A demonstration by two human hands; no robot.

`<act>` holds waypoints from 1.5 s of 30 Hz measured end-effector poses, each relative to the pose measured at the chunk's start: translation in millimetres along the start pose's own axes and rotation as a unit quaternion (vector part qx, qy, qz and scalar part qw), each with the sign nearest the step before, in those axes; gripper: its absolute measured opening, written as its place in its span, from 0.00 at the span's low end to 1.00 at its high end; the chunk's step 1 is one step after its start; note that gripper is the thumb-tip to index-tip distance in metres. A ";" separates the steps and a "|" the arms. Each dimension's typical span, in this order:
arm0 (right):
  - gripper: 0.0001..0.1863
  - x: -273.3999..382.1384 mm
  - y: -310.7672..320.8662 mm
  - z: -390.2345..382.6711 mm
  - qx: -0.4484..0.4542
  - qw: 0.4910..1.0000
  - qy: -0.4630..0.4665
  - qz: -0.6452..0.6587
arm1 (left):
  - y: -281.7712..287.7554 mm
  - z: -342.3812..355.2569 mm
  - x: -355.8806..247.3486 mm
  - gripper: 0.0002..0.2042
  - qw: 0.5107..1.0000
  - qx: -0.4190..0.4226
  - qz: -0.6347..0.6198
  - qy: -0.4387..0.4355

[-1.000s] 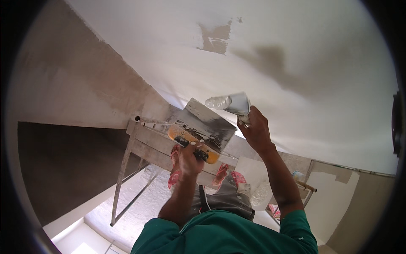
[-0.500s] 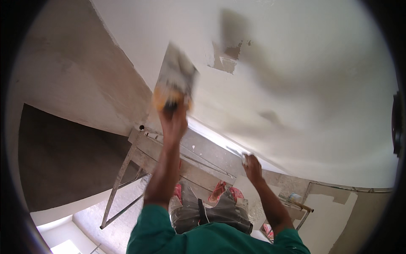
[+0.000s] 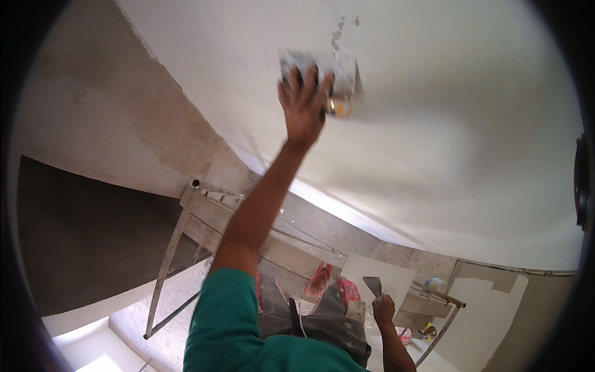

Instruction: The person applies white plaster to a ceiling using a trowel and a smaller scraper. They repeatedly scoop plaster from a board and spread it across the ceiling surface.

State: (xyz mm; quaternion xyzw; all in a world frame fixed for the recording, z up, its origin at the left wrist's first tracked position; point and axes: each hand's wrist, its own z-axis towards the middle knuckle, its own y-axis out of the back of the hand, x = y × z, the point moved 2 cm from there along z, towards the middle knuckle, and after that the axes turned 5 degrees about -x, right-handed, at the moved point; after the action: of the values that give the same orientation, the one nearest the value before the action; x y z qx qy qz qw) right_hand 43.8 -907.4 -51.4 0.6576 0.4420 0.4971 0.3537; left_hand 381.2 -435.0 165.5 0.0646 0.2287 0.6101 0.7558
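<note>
My left hand (image 3: 303,105) reaches up to the white plastered surface and holds a wide plastering trowel (image 3: 346,69). Its fingers are spread over the back of the blade, and a yellowish handle end shows beside the palm. The blade lies against the plaster and is slightly blurred. Just beyond it are a few small grey unfilled patches (image 3: 336,36). Lower down, my right hand (image 3: 384,308) is closed around the handle of a small putty knife (image 3: 373,286), its blade pointing up and away from the wall.
A plank scaffold (image 3: 204,226) with metal legs stands below, my feet in pink-red footwear on it. Past the right hand are a white board (image 3: 365,270) and a small tub (image 3: 436,284). A bare grey-brown plaster wall (image 3: 111,105) rises at the left, above a dark opening (image 3: 93,242).
The left hand has swung right with the trowel and laid its blade on the plaster, over the larger grey patch. The right hand has dropped lower with the putty knife.
</note>
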 end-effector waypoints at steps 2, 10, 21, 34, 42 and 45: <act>0.11 -4.9 -4.1 -0.2 -0.004 1.000 -0.018 -0.011 | -10.2 -56.5 -4.5 0.33 0.998 0.049 -0.022 0.044; 0.12 -16.8 -10.8 0.4 0.022 0.997 -0.070 0.018 | 89.3 139.9 75.3 0.22 0.980 -0.166 0.039 -0.107; 0.13 -49.2 -53.9 -3.9 0.008 0.996 -0.086 0.029 | 56.0 149.8 92.7 0.30 0.996 -0.051 0.012 -0.066; 0.16 -72.5 -74.4 -16.4 -0.002 0.994 -0.108 0.012 | 19.5 -73.4 22.6 0.28 0.999 0.045 -0.012 0.008; 0.16 -42.1 -60.7 -5.2 -0.019 0.994 -0.095 0.046 | 36.5 116.6 -40.1 0.37 0.977 -0.142 0.040 -0.152; 0.16 -43.2 -61.5 -0.2 -0.021 0.995 -0.080 0.052 | -2.0 67.6 -15.9 0.34 0.987 -0.100 0.025 -0.120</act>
State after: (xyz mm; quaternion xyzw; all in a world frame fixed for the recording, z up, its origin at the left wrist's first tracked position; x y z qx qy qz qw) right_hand 24.6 -925.7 -121.7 0.7098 0.3666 0.4697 0.3756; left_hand 409.3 -438.4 229.0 0.0672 0.0728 0.6366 0.7648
